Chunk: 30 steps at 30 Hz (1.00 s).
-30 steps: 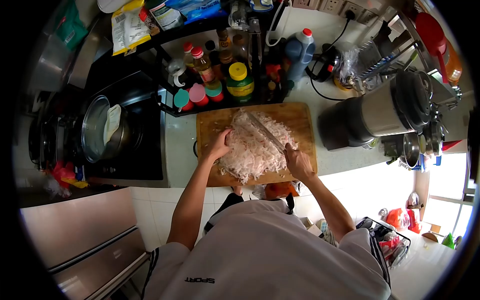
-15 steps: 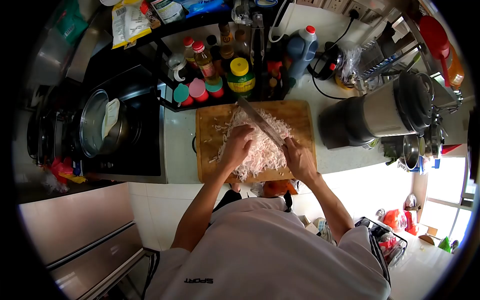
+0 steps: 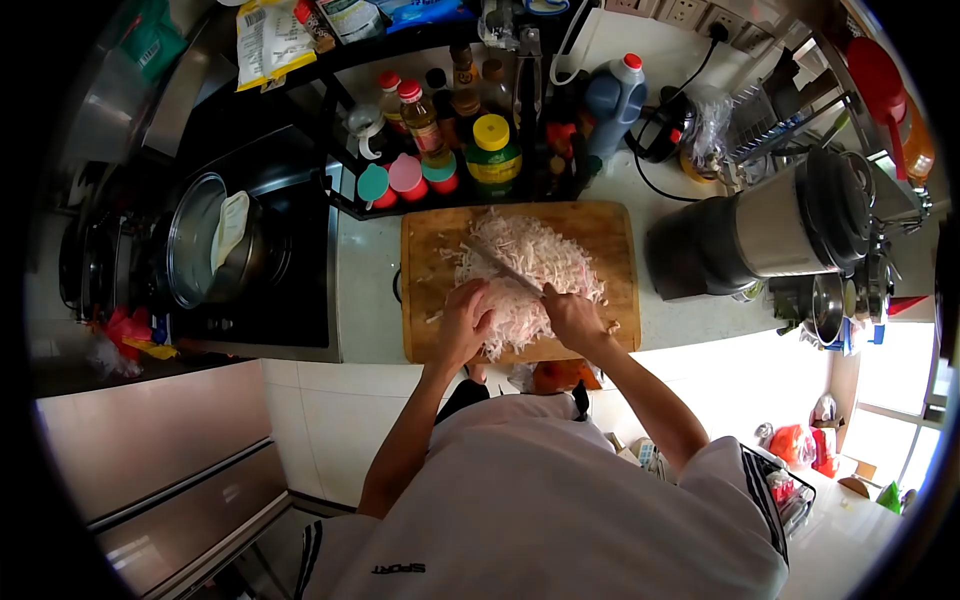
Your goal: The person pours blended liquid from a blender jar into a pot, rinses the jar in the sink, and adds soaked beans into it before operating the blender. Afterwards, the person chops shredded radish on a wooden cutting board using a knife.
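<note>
A wide heap of pale pinkish-white shreds [image 3: 535,255] lies on a wooden cutting board [image 3: 620,240]. My right hand [image 3: 576,320] is closed round the handle of a kitchen knife [image 3: 505,267]. The blade slants up and left across the heap, and its lower edge is lost among the shreds. My left hand [image 3: 463,320] rests at the near left side of the heap, beside the blade. Its fingers are bent and the thumb stands a little apart, with nothing visible held. The fingertips partly blend into the shreds.
Left of the board, a pot [image 3: 190,240] sits on the black stove. Behind stand a yellow-capped jar [image 3: 493,160], sauce bottles and lidded spice pots. A blender [image 3: 770,225] lies close on the right, with a blue jug [image 3: 612,105] at the back.
The knife and my right hand have moved left and nearer to me, with the blade lower in the heap. My left hand has drawn back toward me. The whole view has shifted slightly.
</note>
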{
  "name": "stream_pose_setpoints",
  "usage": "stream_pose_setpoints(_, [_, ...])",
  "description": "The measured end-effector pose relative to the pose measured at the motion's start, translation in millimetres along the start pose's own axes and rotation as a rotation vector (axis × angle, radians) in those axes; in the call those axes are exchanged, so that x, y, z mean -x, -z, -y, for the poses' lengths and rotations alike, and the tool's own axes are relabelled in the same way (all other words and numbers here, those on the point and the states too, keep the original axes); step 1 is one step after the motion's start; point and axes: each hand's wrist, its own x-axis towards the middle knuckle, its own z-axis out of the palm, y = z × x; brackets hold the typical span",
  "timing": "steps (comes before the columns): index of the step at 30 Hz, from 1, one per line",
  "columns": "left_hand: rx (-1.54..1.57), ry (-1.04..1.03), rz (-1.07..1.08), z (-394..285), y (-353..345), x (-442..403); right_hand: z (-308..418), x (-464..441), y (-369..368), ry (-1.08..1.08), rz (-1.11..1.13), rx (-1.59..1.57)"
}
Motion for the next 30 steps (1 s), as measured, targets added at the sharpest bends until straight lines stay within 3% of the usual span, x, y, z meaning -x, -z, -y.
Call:
stream_pose_setpoints(2, [-0.069, -0.080, -0.013, 0.3, -1.1, 2.2, -7.7, -8.4, -15.0, 0.000, 0.028, 0.035])
stream_pose_setpoints(5, [-0.017, -0.074, 0.022, 1.9, 0.2, 4.7, 8.5, -14.7, 23.2, -0.019, 0.074, 0.037])
stream_pose_setpoints(8, [-0.064, -0.088, 0.005, -0.1, 7.6, 8.4, 20.5, 2.4, 55.3, -0.005, -0.017, 0.001])
stream_pose_setpoints(12, [-0.097, 0.010, -0.049, 3.5, 14.5, 21.5, -13.3, -1.4, 21.7, -0.091, 0.025, 0.002])
stream_pose_setpoints(16, [-0.225, 0.220, -0.054, 15.6, 15.9, 40.7, -0.5, -0.1, 56.3, -0.091, 0.062, 0.050])
stream_pose_setpoints(19, [-0.242, 0.350, -0.070, 38.0, 1.2, 52.4, 3.4, 10.2, 60.5, -0.100, -0.044, 0.032])
stream_pose_setpoints(23, [-0.196, 0.433, -0.023, 36.9, -14.4, 51.9, -42.6, -4.7, 12.0, -0.069, -0.071, 0.092])
stream_pose_setpoints(28, [-0.268, 0.335, -0.058, 30.8, -25.9, 33.4, -3.6, 5.7, 59.9, -0.151, 0.045, 0.018])
stream_pose_setpoints(30, [-0.172, 0.326, -0.091, 26.6, -32.0, 32.0, -29.0, 6.2, 22.7, -0.106, 0.024, 0.038])
